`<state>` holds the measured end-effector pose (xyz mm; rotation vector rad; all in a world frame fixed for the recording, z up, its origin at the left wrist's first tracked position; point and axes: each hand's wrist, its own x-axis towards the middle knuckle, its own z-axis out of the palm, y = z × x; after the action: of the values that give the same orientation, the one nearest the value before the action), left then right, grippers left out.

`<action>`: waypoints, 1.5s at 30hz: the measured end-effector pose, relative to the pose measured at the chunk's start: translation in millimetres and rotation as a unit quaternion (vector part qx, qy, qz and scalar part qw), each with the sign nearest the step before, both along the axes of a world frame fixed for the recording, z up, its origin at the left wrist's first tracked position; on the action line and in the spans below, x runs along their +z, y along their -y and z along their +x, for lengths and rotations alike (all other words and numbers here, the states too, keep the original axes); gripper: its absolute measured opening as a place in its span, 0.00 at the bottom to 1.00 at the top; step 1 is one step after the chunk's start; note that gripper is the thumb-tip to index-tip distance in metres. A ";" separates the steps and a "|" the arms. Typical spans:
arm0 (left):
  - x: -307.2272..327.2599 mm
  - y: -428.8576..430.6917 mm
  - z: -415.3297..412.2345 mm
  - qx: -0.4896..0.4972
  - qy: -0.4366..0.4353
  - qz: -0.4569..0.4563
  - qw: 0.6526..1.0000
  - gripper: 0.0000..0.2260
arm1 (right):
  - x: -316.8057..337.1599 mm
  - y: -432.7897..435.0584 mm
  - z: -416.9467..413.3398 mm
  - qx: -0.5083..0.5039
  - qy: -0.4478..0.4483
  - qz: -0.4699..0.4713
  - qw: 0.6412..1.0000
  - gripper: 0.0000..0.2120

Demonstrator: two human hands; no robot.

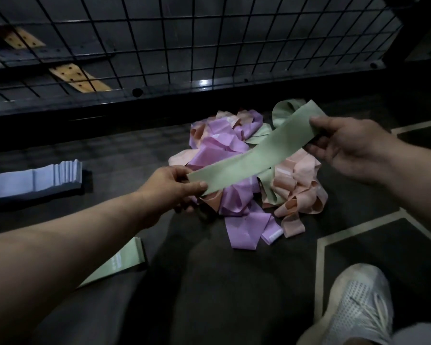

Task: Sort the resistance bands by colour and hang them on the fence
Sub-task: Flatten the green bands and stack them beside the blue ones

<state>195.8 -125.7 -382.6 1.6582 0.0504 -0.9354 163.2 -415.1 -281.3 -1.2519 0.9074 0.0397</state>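
Note:
A flat green band (254,153) is stretched between both hands above a tangled pile of purple, peach and green bands (237,170) on the dark floor. My left hand (169,188) pinches its lower left end. My right hand (346,143) pinches its upper right end. A neat stack of pale blue bands (33,180) lies on the floor at the left. Another flat green band (117,262) lies partly under my left forearm. The black wire-mesh fence (184,41) stands behind the pile, with nothing hanging on the part I see.
My white shoe (356,307) rests on the floor at the bottom right. Pale lines (321,257) mark the dark floor near it. Behind the fence lie dark beams and tan perforated plates (77,78).

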 end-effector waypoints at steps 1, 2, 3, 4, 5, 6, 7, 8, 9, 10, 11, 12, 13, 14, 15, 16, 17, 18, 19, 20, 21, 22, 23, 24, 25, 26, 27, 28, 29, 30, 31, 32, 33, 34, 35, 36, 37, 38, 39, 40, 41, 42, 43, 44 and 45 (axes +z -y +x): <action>-3.1 -1.5 0.2 0.030 0.019 0.020 0.999 0.06 | -0.7 1.7 -1.6 0.038 -0.014 0.014 0.999 0.05; -6.6 -3.1 0.3 0.062 0.038 0.030 0.997 0.05 | -2.2 3.8 -3.8 0.079 -0.023 0.017 0.996 0.06; -9.6 -3.9 0.3 0.095 0.056 0.032 0.993 0.04 | -4.1 6.0 -6.4 0.118 -0.023 0.009 0.993 0.07; -12.9 -4.9 0.9 0.125 0.074 0.034 0.989 0.03 | -7.1 9.4 -9.2 0.158 -0.018 -0.020 0.987 0.09; -16.4 -6.5 2.2 0.151 0.092 0.037 0.984 0.03 | -9.9 12.6 -12.7 0.201 -0.018 -0.069 0.977 0.10; -18.7 -8.0 3.5 0.171 0.110 0.043 0.978 0.04 | -13.3 16.3 -16.0 0.243 -0.026 -0.121 0.962 0.11; -20.3 -10.3 5.3 0.185 0.127 0.048 0.973 0.05 | -15.3 19.5 -19.7 0.277 -0.038 -0.159 0.947 0.12; -20.7 -12.9 7.7 0.190 0.146 0.051 0.969 0.05 | -16.3 23.3 -22.8 0.303 -0.051 -0.180 0.934 0.13; -20.0 -15.8 10.0 0.187 0.162 0.051 0.968 0.05 | -16.0 25.7 -25.9 0.332 -0.060 -0.189 0.922 0.13; -18.8 -18.8 11.9 0.174 0.176 0.052 0.967 0.06 | -15.8 28.0 -28.3 0.364 -0.064 -0.198 0.908 0.12; -17.3 -21.5 13.4 0.159 0.188 0.053 0.968 0.08 | -15.3 28.4 -30.8 0.395 -0.064 -0.202 0.894 0.12; -16.1 -24.0 15.3 0.149 0.197 0.050 0.968 0.09 | -15.6 28.9 -32.3 0.417 -0.066 -0.204 0.883 0.12; -14.4 -25.6 17.1 0.150 0.197 0.040 0.968 0.12 | -16.2 28.0 -34.0 0.430 -0.072 -0.208 0.876 0.11; -13.0 -26.6 19.1 0.161 0.180 0.021 0.970 0.14 | -17.4 27.3 -35.4 0.436 -0.080 -0.216 0.870 0.11; -11.2 -27.0 20.5 0.178 0.147 -0.006 0.973 0.17 | -19.1 26.1 -36.7 0.435 -0.083 -0.228 0.867 0.11; -8.4 -26.7 21.6 0.196 0.104 -0.037 0.974 0.19 | -21.5 25.5 -37.7 0.428 -0.077 -0.245 0.867 0.11; -5.3 -26.3 22.3 0.213 0.058 -0.068 0.973 0.20 | -23.1 24.8 -38.6 0.417 -0.063 -0.262 0.868 0.11; -3.0 -25.9 23.2 0.231 0.017 -0.094 0.968 0.20 | -23.9 23.5 -38.9 0.407 -0.045 -0.276 0.869 0.12; -0.9 -25.2 23.8 0.250 -0.018 -0.117 0.961 0.19 | -24.5 22.2 -39.1 0.401 -0.028 -0.283 0.871 0.13; 0.5 -24.9 24.5 0.268 -0.040 -0.131 0.954 0.17 | -25.0 21.8 -38.9 0.398 -0.019 -0.281 0.873 0.15; 1.2 -24.4 25.1 0.281 -0.050 -0.138 0.948 0.15 | -25.3 22.1 -38.7 0.395 -0.017 -0.271 0.878 0.17; 0.6 -24.3 25.8 0.286 -0.047 -0.134 0.948 0.12 | -25.0 23.4 -37.9 0.389 -0.022 -0.258 0.884 0.20; -0.7 -25.2 26.3 0.285 -0.037 -0.124 0.950 0.11 | -24.9 24.7 -36.9 0.379 -0.027 -0.247 0.891 0.22; -2.5 -26.4 27.0 0.282 -0.025 -0.112 0.952 0.10 | -24.8 26.2 -35.6 0.368 -0.027 -0.239 0.898 0.23; -4.0 -27.6 27.3 0.281 -0.018 -0.104 0.954 0.10 | -24.5 26.3 -34.2 0.356 -0.024 -0.232 0.905 0.22; -5.2 -29.5 27.5 0.283 -0.014 -0.099 0.954 0.10 | -24.6 24.9 -32.9 0.348 -0.021 -0.225 0.910 0.20; -6.8 -31.3 27.8 0.287 -0.014 -0.095 0.953 0.11 | -25.6 23.3 -32.4 0.341 -0.019 -0.221 0.913 0.17; -8.0 -33.5 28.2 0.295 -0.017 -0.089 0.951 0.12 | -27.6 20.4 -32.5 0.339 -0.016 -0.223 0.914 0.14; -8.5 -34.6 28.7 0.304 -0.025 -0.084 0.949 0.14 | -29.9 18.7 -33.2 0.337 -0.017 -0.233 0.912 0.12; -7.8 -33.7 28.2 0.309 -0.036 -0.085 0.946 0.15 | -32.1 17.2 -34.3 0.335 -0.014 -0.251 0.908 0.10; -6.4 -35.1 27.1 0.305 -0.047 -0.090 0.947 0.14 | -35.3 15.3 -34.3 0.333 -0.007 -0.266 0.905 0.08; -5.7 -36.8 25.5 0.291 -0.054 -0.092 0.951 0.12 | -38.5 14.0 -34.2 0.331 0.002 -0.272 0.904 0.08; -4.2 -43.2 24.3 0.274 -0.056 -0.092 0.956 0.11 | -43.0 9.5 -32.7 0.330 0.009 -0.263 0.907 0.10; -2.1 -48.8 23.5 0.257 -0.061 -0.095 0.960 0.11 | -45.9 4.4 -31.6 0.330 0.011 -0.243 0.912 0.12; 0.9 -52.2 23.9 0.243 -0.068 -0.098 0.963 0.12 | -44.8 -0.8 -32.0 0.335 0.007 -0.220 0.916 0.15; 3.7 -57.4 24.6 0.232 -0.073 -0.100 0.965 0.12 | -42.7 -8.7 -31.9 0.345 -0.005 -0.206 0.916 0.20; 6.1 -61.6 26.3 0.221 -0.077 -0.100 0.967 0.12 | -41.8 -13.2 -32.3 0.357 -0.020 -0.188 0.915 0.30; 9.2 -67.9 26.6 0.214 -0.083 -0.097 0.968 0.10 | -45.1 -17.6 -32.7 0.367 -0.032 -0.176 0.913 0.37; 13.2 -74.0 27.7 0.210 -0.087 -0.089 0.970 0.07 | -49.3 -19.8 -33.1 0.379 -0.041 -0.166 0.910 0.41; 18.3 -79.9 29.0 0.204 -0.084 -0.077 0.972 0.05 | -53.0 -25.0 -33.0 0.390 -0.039 -0.155 0.907 0.41; 21.6 -89.7 28.5 0.200 -0.073 -0.060 0.975 0.06 | -54.0 -35.3 -33.9 0.401 -0.040 -0.152 0.903 0.38; 24.2 -99.0 26.7 0.197 -0.059 -0.044 0.978 0.07 | -49.9 -54.1 -33.0 0.414 -0.032 -0.152 0.897 0.31; 25.4 -109.8 23.3 0.203 -0.048 -0.036 0.977 0.07 | -46.7 -68.9 -34.5 0.436 -0.025 -0.145 0.888 0.20; 24.9 -120.4 19.2 0.221 -0.045 -0.041 0.973 0.05 | -46.2 -80.7 -35.7 0.452 -0.014 -0.149 0.879 0.10; 23.9 -130.4 15.2 0.247 -0.049 -0.059 0.966 0.03 | -46.8 -89.4 -37.9 0.465 -0.014 -0.154 0.871 0.10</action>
<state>211.0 4.6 -358.7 1.3955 0.4478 -0.6229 125.4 -325.7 -328.1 -1.9010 0.2565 0.7031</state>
